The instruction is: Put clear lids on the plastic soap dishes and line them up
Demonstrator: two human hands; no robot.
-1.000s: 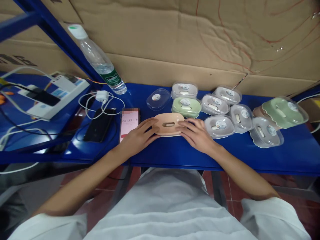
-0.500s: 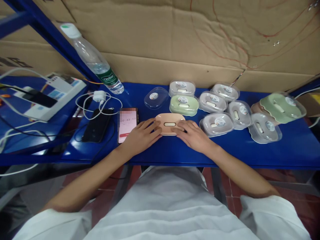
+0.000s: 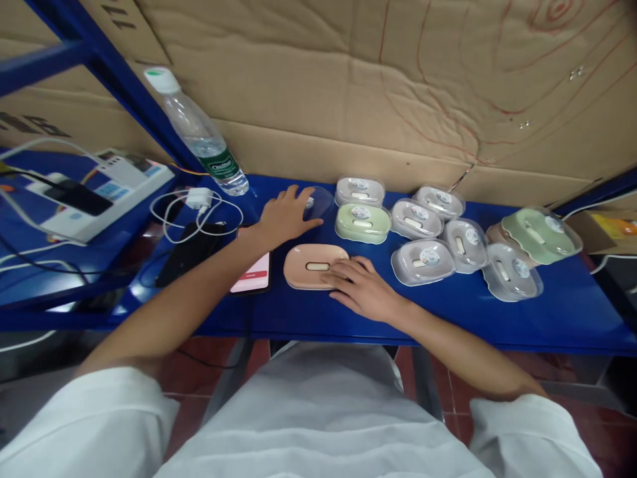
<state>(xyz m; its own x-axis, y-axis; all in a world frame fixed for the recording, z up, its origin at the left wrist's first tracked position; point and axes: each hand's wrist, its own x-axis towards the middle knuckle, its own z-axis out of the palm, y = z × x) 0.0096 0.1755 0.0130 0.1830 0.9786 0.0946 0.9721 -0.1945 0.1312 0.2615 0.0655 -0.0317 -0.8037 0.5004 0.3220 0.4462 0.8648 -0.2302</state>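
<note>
A peach oval box [image 3: 300,261] with a cream oblong piece in its top lies near the table's front edge. My right hand [image 3: 365,287] rests on its right end, fingers stretched out over the top. Behind and to the left, my left hand [image 3: 286,216] reaches over a clear plastic lid [image 3: 323,200] with a round sticker. Its fingers are spread, and they cover the lid's left part. I cannot tell whether they touch the lid.
Several grey lidded boxes [image 3: 423,260] and a green lidded box [image 3: 362,222] stand to the right. A stacked green box [image 3: 535,232] is farther right. Left are a lit phone [image 3: 251,282], a black device [image 3: 182,255], a charger [image 3: 199,198], a water bottle [image 3: 212,149] and a power strip [image 3: 119,199].
My left hand has let go of the peach box and moved up to the clear lid. The right hand has stayed at the box's right end. The camera view has shifted slightly.
</note>
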